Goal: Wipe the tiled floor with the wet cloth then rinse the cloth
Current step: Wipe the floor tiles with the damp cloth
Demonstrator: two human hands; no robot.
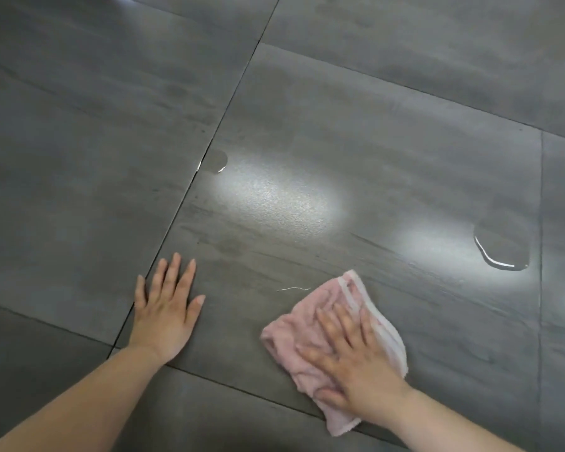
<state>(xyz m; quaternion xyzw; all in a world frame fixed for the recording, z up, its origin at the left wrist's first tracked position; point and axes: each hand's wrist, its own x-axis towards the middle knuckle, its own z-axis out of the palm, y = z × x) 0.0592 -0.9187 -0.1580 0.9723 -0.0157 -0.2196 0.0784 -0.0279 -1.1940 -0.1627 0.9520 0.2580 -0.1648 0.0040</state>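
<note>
The right hand is pressing flat on a pink cloth, fingers spread and palm down, so its grip is a flat pinning hold on the cloth against the floor, not a closed fist around it. The thumb is lying along the cloth's near edge, and the fingertips are pointing up and to the left. The cloth is lying rumpled and roughly folded on a dark grey tiled floor, with its long axis running from the lower right, near the wrist, up toward a pale striped hem at the far end. Beyond that hem, up and to the right of the hand, a rounded puddle of water is sitting near a grout line, apart from the cloth. A second, smaller puddle is sitting farther away, up and to the left, touching another grout line. The right hand is the nearer one to the larger puddle, so the coming stroke is probably calling for a push forward and rightward. A thin bright thread or streak is lying just beside the cloth's upper left edge. The left hand is resting open and empty on the floor, well left of the cloth, fingers splayed and straddling a grout line, apparently bracing the person's weight. Nothing for rinsing is in view.
</note>
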